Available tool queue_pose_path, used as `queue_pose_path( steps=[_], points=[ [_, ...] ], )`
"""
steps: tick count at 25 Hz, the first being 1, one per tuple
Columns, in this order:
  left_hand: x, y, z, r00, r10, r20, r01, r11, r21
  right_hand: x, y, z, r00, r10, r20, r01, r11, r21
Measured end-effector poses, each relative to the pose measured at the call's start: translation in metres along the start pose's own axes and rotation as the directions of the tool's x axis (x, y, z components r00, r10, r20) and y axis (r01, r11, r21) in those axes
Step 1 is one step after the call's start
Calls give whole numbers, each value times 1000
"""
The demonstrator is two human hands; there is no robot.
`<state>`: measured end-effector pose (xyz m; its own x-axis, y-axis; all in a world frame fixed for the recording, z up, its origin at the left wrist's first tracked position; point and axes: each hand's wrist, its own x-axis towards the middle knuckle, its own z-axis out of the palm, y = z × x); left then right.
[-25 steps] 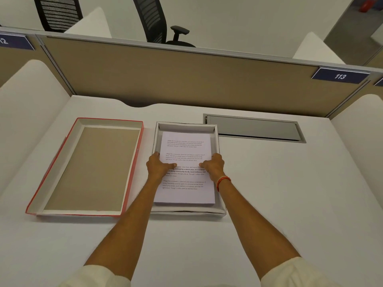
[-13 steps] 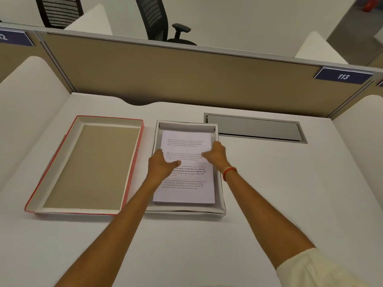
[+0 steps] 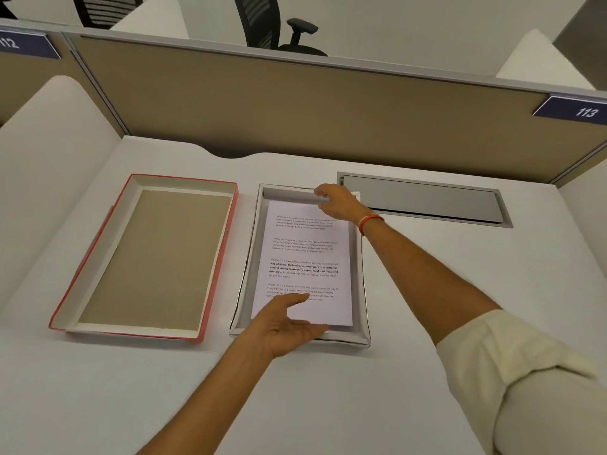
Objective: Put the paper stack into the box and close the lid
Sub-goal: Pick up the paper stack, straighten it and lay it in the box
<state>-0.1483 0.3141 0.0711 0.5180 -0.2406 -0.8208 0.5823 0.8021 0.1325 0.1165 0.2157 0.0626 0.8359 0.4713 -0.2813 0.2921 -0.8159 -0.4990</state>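
Squarely flat, printed paper stack (image 3: 303, 261) inside white box (image 3: 358, 277).

Inventory count. Paper stack (image 3: 305, 257): one, with four printed text blocks on its top sheet. White box (image 3: 358, 284): one. Red-edged lid (image 3: 216, 264): one, interior facing up. Hands: two, the left hand (image 3: 289, 326) and the right hand (image 3: 335, 201). Orange wristband (image 3: 369, 221): one, on the right wrist. Rolled cream sleeve (image 3: 512, 372): one in view, on the right arm. Grey cable hatch (image 3: 423, 201) set into the table (image 3: 460, 290): one. Numbered partition plates: two, reading 112 (image 3: 23, 44) and 113 (image 3: 574, 108). Office chairs beyond the partition: two, one (image 3: 272, 24) with an armrest showing, the other (image 3: 105, 8) partly cut off.
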Motion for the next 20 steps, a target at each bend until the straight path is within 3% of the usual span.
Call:
queue_pose_path(
  steps=[3,6,14,20],
  points=[
    [7,4,1,1000,8,0,-9,999,-40,13,0,0,999,0,39,1,1000,-20],
    [17,8,2,998,22,-62,-20,1000,23,25,-4,-2,999,2,37,0,999,-38],
    [33,12,0,986,53,-155,-29,988,154,49,-11,-2,1000,10,-4,-9,995,98],
    [33,12,1,988,-35,-153,32,999,-27,60,-4,11,985,77,154,-90,993,77]
  ],
)
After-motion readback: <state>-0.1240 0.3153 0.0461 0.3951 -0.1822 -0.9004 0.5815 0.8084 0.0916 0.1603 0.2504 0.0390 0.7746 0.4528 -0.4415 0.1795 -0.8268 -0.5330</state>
